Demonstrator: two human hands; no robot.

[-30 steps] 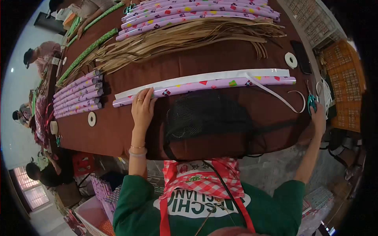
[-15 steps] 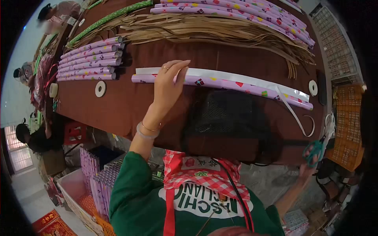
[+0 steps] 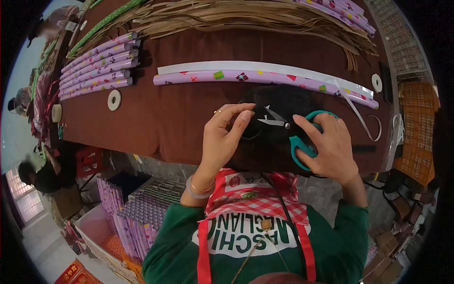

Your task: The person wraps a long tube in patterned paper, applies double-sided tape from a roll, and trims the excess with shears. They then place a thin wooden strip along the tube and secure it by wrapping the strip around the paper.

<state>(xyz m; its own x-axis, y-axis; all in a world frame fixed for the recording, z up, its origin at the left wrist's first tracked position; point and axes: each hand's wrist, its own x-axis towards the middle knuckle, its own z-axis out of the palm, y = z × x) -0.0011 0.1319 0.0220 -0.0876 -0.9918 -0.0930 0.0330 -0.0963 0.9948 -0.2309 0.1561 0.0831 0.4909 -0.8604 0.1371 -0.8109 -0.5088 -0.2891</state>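
My right hand (image 3: 333, 149) holds scissors (image 3: 287, 126) with teal handles; their blades stand apart and point left. Close to the blade tips is my left hand (image 3: 220, 139), its thumb and forefinger drawn together in a pinch. Whatever lies between those fingertips, if anything, is too small to make out. Both hands are over a dark mesh item (image 3: 283, 99) at the table's near side. Beyond them lies a long lilac patterned paper roll (image 3: 265, 78) with a white strip (image 3: 213, 67) along its far side. A narrow white ribbon-like strip (image 3: 350, 105) crosses its right end.
Several lilac rolls (image 3: 97, 68) are stacked at left on the brown tabletop (image 3: 156, 123). White tape rings (image 3: 114, 100) (image 3: 377, 83) lie to each side. Brown strips (image 3: 227, 21) spread across the back. A bin (image 3: 92, 227) with upright rolls stands below; people are at far left.
My right hand has brought the scissors from the table's right edge to the middle, blades now apart. My left hand has left the paper roll and come down beside the blades.
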